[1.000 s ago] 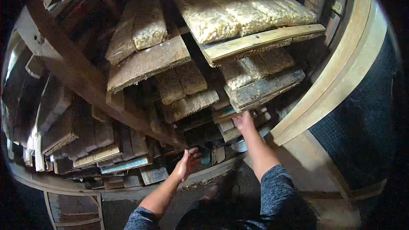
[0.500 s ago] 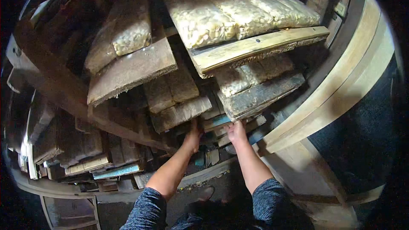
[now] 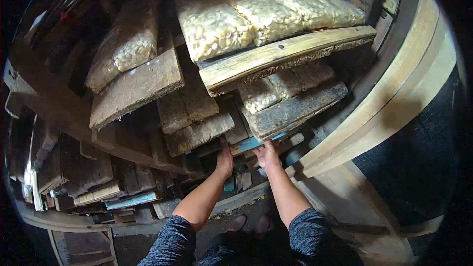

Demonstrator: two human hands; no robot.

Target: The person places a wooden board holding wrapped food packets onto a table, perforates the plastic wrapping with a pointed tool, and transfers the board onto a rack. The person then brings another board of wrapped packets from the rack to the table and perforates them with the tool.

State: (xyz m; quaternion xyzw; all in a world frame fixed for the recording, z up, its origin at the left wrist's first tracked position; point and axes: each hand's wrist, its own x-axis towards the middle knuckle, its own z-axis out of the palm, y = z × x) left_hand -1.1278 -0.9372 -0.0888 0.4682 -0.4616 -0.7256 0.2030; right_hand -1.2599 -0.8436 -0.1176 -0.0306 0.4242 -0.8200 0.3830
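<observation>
Both my hands reach in under the stacked boards. A wooden board with a light-blue front edge (image 3: 251,143) lies between them at the lower level. At its left end my left hand (image 3: 225,160) is closed, its fingertips partly hidden in shadow. My right hand (image 3: 267,155) grips the same board farther right, thumb up at the edge and fingers curled below. Just over my right hand sits a dark, worn board (image 3: 295,112) bearing packs of pale beans (image 3: 273,91). Above my left hand is another rough board (image 3: 202,133) with brownish wrapped slabs (image 3: 187,107).
Higher up, a thick yellowish board (image 3: 290,54) carries large bean-filled packs (image 3: 217,32). A brown board (image 3: 138,88) juts out at left. A pale curved beam (image 3: 374,108) borders the right side. More stacked boards (image 3: 98,192) fill the lower left, above a low wooden rail (image 3: 236,203).
The view has shifted, so the upper boards appear farther left. The blue-edged board shows more of its edge, and my hands stay on it.
</observation>
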